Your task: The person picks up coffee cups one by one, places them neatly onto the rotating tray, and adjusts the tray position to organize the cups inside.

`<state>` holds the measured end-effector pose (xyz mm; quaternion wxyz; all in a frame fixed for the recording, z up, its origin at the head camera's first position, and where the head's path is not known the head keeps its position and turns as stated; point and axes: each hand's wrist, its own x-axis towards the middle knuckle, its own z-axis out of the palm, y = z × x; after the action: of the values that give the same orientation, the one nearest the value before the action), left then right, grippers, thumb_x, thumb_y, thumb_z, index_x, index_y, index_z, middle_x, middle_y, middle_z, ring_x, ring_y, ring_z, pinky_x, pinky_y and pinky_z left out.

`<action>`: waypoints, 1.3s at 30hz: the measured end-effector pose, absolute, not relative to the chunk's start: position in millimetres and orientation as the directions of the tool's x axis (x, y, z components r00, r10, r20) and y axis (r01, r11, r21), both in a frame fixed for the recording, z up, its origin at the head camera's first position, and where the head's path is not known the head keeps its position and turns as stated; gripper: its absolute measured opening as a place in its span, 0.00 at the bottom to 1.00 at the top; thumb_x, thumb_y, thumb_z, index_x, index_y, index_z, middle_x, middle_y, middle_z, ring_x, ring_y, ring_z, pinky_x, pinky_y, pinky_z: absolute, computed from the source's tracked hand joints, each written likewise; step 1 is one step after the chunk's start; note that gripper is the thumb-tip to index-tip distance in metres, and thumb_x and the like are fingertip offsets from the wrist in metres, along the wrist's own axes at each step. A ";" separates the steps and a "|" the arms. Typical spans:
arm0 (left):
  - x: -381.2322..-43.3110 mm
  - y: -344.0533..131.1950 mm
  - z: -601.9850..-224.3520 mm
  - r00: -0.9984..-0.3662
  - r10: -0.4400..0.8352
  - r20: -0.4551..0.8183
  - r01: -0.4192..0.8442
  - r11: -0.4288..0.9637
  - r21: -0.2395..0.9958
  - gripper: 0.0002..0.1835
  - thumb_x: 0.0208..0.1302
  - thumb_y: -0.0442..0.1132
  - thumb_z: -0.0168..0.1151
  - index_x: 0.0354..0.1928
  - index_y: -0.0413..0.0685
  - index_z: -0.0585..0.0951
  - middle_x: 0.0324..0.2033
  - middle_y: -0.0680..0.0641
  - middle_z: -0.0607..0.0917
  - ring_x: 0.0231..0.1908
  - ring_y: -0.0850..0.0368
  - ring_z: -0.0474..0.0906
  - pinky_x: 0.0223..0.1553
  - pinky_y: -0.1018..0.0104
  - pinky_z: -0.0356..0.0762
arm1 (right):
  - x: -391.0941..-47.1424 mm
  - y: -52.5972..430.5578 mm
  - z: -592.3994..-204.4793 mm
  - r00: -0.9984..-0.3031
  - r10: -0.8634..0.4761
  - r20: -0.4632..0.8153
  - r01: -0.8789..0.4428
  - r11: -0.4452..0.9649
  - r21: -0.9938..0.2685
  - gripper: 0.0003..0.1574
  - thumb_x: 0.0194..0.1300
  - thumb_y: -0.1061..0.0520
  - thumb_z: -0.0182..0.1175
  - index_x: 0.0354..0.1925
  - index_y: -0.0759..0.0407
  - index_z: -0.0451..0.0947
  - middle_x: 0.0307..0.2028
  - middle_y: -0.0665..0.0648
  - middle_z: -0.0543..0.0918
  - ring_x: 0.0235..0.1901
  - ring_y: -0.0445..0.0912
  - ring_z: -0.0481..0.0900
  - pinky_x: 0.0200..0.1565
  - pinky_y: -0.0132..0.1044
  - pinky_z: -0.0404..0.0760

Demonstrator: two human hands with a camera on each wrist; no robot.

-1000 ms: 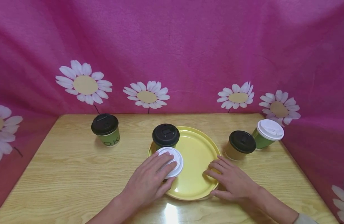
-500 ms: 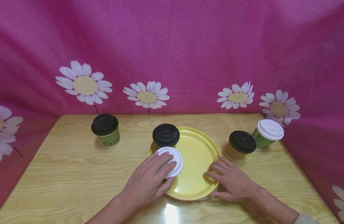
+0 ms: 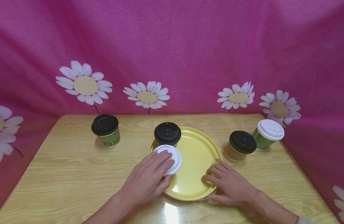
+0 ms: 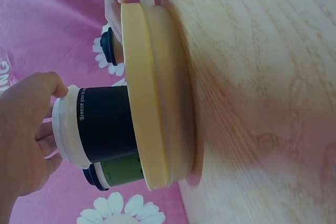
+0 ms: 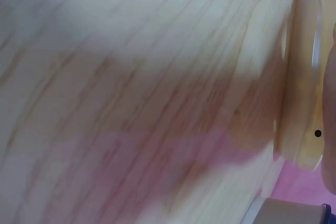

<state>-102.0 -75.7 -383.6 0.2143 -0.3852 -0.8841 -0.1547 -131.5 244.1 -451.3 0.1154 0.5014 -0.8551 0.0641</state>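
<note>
A round yellow tray [image 3: 195, 161] lies on the table, its deep side showing in the left wrist view. On its left part stands a dark paper coffee cup [image 4: 105, 124] with a white lid [image 3: 174, 158]. My left hand [image 3: 148, 174] holds this cup by the lid, thumb and fingers on opposite sides. Right behind it on the tray is a green cup with a black lid [image 3: 167, 133], partly hidden. My right hand [image 3: 230, 183] grips the tray's right rim, with fingers bent over the inside and the thumb outside, low at the edge.
A green cup with a black lid [image 3: 105, 130] stands at the back left of the wooden table [image 3: 76, 174]. To the right are a brown cup with a black lid [image 3: 240, 145] and a green cup with a white lid [image 3: 268, 133]. A pink flowered cloth [image 3: 188, 56] hangs behind.
Both cups on the tray have shifted slightly back, the white-lidded one also a little left with my left hand. My right hand has slid slightly along the rim towards the front.
</note>
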 end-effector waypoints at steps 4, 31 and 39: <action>-102.6 -76.5 -383.3 -0.611 0.614 0.500 0.747 0.656 0.106 0.20 0.57 0.44 0.54 0.52 0.44 0.75 0.55 0.46 0.73 0.61 0.53 0.62 0.64 0.58 0.53 | -128.5 242.1 -451.4 -0.476 -0.840 0.259 -0.869 0.495 0.005 0.32 0.55 0.29 0.54 0.48 0.47 0.75 0.42 0.47 0.72 0.47 0.46 0.68 0.63 0.53 0.49; -112.0 -79.9 -384.2 -0.591 0.599 0.540 0.742 0.666 0.074 0.21 0.53 0.39 0.53 0.50 0.40 0.75 0.55 0.44 0.73 0.60 0.53 0.64 0.63 0.59 0.56 | -111.0 223.7 -452.5 -0.533 -0.790 0.302 -0.835 0.549 -0.038 0.26 0.57 0.32 0.55 0.43 0.47 0.75 0.39 0.45 0.71 0.44 0.43 0.68 0.63 0.54 0.50; -112.3 -80.6 -385.9 -0.616 0.582 0.531 0.726 0.681 0.097 0.22 0.55 0.40 0.52 0.52 0.40 0.74 0.56 0.44 0.72 0.61 0.53 0.62 0.63 0.59 0.55 | -105.1 218.2 -453.2 -0.557 -0.767 0.317 -0.819 0.571 -0.058 0.24 0.56 0.33 0.56 0.41 0.47 0.75 0.37 0.44 0.70 0.43 0.43 0.68 0.63 0.53 0.50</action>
<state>-112.3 -80.6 -385.9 0.2358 -0.3693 -0.8858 -0.1528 -105.1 218.2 -453.2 0.1294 0.4523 -0.8768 0.0997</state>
